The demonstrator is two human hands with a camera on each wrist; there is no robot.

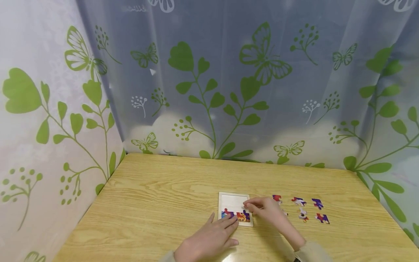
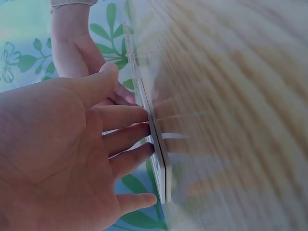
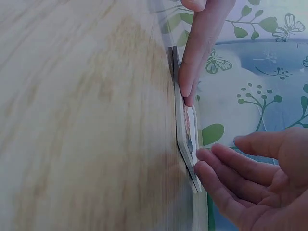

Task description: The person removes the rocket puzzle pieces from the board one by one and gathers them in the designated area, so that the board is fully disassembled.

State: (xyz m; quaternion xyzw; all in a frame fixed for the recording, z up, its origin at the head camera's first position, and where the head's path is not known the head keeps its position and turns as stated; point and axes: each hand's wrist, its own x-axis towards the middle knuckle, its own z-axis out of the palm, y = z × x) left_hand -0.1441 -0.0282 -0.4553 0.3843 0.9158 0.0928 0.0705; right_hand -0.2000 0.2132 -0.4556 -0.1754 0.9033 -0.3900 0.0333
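Observation:
A small square puzzle tray (image 1: pixel 220 202) with a pale frame lies on the table, jigsaw pieces (image 1: pixel 243 217) along its near side. My left hand (image 1: pixel 212 234) rests its outstretched fingertips on these pieces and the near part of the tray, partly covering them. In the left wrist view the left hand (image 2: pixel 62 144) has its fingers spread against the tray edge (image 2: pixel 161 168). My right hand (image 1: pixel 266 210) is at the tray's right side. The right wrist view shows the right hand (image 3: pixel 260 178) with fingers loosely bent, thumb apart, fingertips at the tray's edge; no piece is visible between them.
Several loose jigsaw pieces (image 1: pixel 322 218) lie in rough rows right of the tray, some partly behind the right hand. The wooden table (image 1: pixel 147 196) meets a curtain (image 1: pixel 209 109) printed with leaves and butterflies at its back and sides.

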